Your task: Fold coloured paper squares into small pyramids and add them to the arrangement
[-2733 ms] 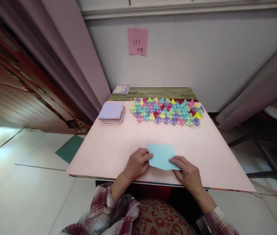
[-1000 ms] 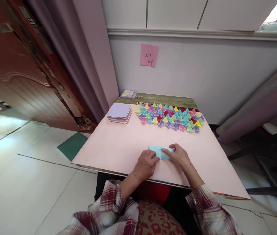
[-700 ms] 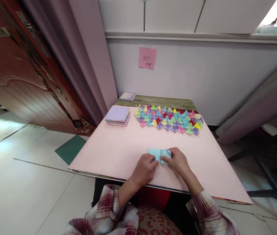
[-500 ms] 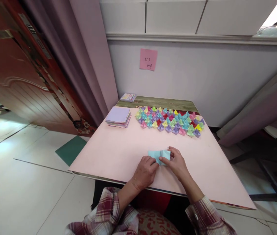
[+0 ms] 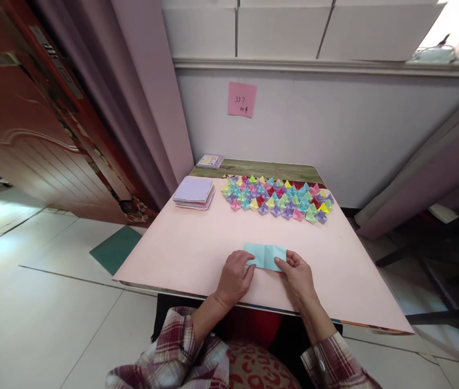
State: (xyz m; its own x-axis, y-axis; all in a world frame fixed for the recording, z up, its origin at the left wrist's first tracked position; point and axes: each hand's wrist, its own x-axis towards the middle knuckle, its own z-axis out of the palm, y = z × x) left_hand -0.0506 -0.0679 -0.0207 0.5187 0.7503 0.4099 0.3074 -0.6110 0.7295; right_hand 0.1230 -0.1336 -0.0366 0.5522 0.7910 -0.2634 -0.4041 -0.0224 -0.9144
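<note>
A light blue sheet of paper (image 5: 268, 256), creased down its middle, lies as a wide rectangle near the table's front edge. My left hand (image 5: 235, 275) is at its left end, fingers curled over the corner and pinching it. At the right end my right hand (image 5: 297, 271) grips the paper, thumb on top and fingers behind. Farther back, rows of small folded paper pieces (image 5: 278, 199) in many colours cover part of the table. To their left sits a stack of coloured paper (image 5: 194, 192) with a lilac sheet on top.
The pink-covered table (image 5: 189, 248) stands against a white wall. A small printed packet (image 5: 210, 161) lies at its back left corner. A pink note (image 5: 242, 100) with handwriting is stuck on the wall. A green square (image 5: 116, 249) lies on the tiled floor at left, near a red door (image 5: 27, 129).
The right part of the blue paper was folded over; now it is opened out flat into a wider rectangle. My right hand has moved right with that end.
</note>
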